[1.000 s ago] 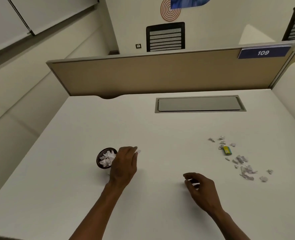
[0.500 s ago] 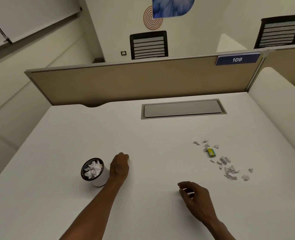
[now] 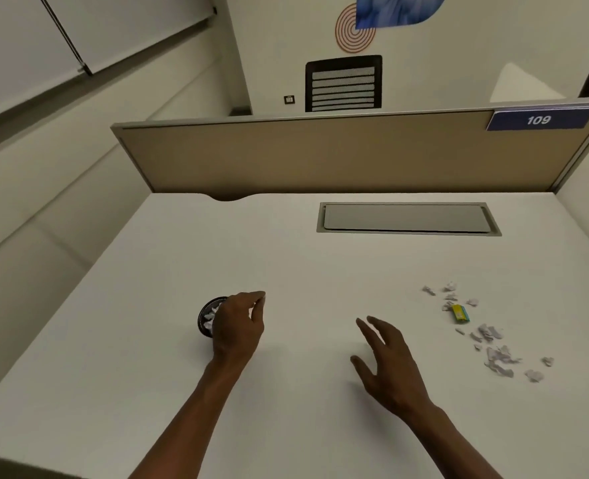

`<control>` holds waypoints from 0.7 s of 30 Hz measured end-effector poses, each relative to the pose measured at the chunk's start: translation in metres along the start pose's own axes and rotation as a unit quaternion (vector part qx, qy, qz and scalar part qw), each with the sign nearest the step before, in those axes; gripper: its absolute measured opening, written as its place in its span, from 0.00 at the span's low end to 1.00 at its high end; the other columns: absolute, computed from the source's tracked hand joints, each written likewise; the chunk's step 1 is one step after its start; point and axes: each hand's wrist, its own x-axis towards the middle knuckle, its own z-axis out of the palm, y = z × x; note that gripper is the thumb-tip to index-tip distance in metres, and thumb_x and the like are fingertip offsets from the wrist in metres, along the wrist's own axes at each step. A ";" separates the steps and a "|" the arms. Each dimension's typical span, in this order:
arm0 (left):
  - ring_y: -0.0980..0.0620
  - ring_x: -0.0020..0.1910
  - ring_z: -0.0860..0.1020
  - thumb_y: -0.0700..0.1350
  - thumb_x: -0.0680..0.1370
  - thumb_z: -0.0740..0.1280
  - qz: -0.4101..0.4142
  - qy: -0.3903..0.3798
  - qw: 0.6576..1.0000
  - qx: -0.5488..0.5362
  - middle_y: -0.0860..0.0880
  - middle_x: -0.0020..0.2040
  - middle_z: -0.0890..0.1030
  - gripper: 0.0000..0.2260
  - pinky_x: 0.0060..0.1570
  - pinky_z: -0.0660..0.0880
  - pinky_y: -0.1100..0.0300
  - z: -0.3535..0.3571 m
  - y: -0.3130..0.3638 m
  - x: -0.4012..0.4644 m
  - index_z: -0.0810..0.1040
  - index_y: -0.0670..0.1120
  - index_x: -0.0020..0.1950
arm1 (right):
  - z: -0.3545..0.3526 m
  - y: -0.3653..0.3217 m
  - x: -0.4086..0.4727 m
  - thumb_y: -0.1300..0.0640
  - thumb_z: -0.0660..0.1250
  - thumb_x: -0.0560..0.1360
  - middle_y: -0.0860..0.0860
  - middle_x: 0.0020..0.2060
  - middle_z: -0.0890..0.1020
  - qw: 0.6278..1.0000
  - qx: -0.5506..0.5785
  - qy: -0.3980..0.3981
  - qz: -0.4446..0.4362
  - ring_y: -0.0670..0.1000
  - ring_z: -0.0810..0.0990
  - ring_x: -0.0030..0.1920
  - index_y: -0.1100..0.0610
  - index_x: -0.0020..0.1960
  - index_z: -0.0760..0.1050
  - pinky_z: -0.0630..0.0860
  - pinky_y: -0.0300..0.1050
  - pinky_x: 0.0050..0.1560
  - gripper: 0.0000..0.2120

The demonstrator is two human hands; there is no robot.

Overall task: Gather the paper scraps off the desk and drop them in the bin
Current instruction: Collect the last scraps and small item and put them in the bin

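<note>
Whereas half a second ago our right hand (image 3: 388, 366) was curled around a small white scrap, it now lies spread and empty above the desk (image 3: 286, 257), fingers fanned forward. Our left hand (image 3: 236, 328) has lifted from beside the bin (image 3: 207, 318) to partly cover its near rim, thumb and forefinger pinched together; whether a scrap sits between them we cannot tell. Earlier the bin showed whole with its pale side wall; now we see only the dark rim and some crumpled white paper inside it.

Well apart to the right, the paper scraps (image 3: 486, 335) lie strewn on the desk in a loose trail, unchanged in layout, with a small yellow and blue-green item (image 3: 460, 312) among the upper pieces.

Our desk is plain white, with a grey rectangular flap (image 3: 405, 218) set into it near the back. Behind it stands a tan partition (image 3: 320, 157) carrying a blue plate (image 3: 540, 119) marked 109. Beyond that we see a pale wall with a black slatted chair back (image 3: 343, 85) before it and an orange spiral decal (image 3: 350, 32) beside a blue shape.
</note>
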 end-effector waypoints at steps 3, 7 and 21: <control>0.48 0.44 0.83 0.39 0.75 0.73 -0.020 0.037 0.999 0.032 0.49 0.46 0.86 0.05 0.45 0.78 0.58 -0.020 -0.013 0.001 0.86 0.45 0.49 | -0.002 -0.006 0.011 0.45 0.68 0.76 0.49 0.79 0.60 0.999 -0.032 0.009 -0.033 0.53 0.57 0.78 0.46 0.80 0.56 0.65 0.50 0.74 0.36; 0.45 0.46 0.78 0.41 0.75 0.72 -0.084 0.020 0.992 0.096 0.47 0.45 0.83 0.05 0.39 0.76 0.55 -0.035 -0.037 -0.001 0.85 0.46 0.49 | -0.001 -0.011 0.018 0.44 0.67 0.77 0.50 0.79 0.59 0.998 -0.040 0.007 -0.050 0.53 0.56 0.79 0.47 0.80 0.55 0.64 0.52 0.75 0.36; 0.43 0.51 0.78 0.32 0.71 0.68 -0.042 0.016 0.996 0.075 0.46 0.49 0.84 0.16 0.48 0.77 0.51 -0.009 -0.014 -0.013 0.84 0.44 0.56 | -0.034 0.019 -0.014 0.49 0.71 0.75 0.48 0.73 0.69 0.992 0.005 0.109 0.071 0.51 0.64 0.75 0.47 0.74 0.67 0.69 0.52 0.71 0.30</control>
